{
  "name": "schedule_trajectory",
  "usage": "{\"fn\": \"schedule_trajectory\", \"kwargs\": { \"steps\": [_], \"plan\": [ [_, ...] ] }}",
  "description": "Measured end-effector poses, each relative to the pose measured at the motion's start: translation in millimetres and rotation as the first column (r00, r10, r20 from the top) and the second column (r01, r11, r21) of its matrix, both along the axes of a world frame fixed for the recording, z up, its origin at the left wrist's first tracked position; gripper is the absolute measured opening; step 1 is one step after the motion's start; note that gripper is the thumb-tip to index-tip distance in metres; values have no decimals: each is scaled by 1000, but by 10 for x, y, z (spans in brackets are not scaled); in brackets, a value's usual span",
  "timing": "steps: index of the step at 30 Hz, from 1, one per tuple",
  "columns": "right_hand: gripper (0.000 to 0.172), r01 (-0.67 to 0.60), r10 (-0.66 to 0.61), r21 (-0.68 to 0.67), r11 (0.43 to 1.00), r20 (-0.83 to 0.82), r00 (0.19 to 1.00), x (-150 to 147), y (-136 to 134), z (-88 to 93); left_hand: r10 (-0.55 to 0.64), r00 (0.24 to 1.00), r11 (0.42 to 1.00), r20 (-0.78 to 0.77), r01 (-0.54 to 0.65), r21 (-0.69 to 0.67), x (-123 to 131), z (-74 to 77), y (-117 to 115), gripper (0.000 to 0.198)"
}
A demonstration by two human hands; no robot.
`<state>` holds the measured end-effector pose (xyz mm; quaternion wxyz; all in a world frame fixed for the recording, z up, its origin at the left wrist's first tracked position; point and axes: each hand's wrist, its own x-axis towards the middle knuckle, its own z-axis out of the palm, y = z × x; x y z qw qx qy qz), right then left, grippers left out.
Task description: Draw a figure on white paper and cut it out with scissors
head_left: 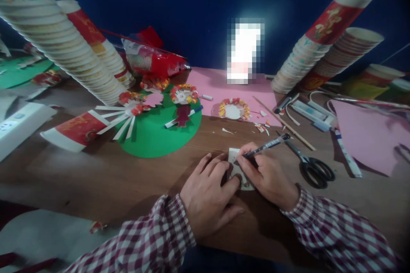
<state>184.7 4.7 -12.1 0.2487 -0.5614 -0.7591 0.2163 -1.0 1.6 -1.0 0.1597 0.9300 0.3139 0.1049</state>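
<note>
My right hand (264, 170) grips a dark pen (267, 146), its tip low over a small whitish piece of paper or card (247, 183) with faint lines drawn on it. Spread on the table, my left hand (211, 192) has its fingers along the left side of that piece, partly covering it. Black-handled scissors (315, 170) lie just right of my right hand. Beyond the hands, a ring-shaped cutout in red and yellow (233, 109) rests on pink paper (208, 83), with small scraps (262, 127) beside it.
Tall stacks of paper cups lean at left (73, 38) and right (323, 38). A green paper disc (144, 147) carries paper cutouts and a marker (184, 117). A bright screen (245, 51) stands at the back. A power strip (25, 126) is far left; a wooden stick (285, 123) lies right.
</note>
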Motion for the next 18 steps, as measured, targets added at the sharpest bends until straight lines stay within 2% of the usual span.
{"fn": "schedule_trajectory", "kwargs": {
  "steps": [7, 11, 18],
  "plan": [
    [14, -25, 24, 33, 999, 24, 999, 6, -2, -20, 6, 1000, 1000, 9, -6, 5, 1, 8, -4, 40],
    [15, -44, 43, 4, 999, 55, 998, 6, 8, -29, 0, 1000, 1000, 21, 0, 12, -2, 6, -5, 40],
    [18, -29, 30, -17, 999, 94, 995, 3, 16, -45, 37, 999, 998, 18, -38, 48, 40, -107, -31, 42]
  ]
}}
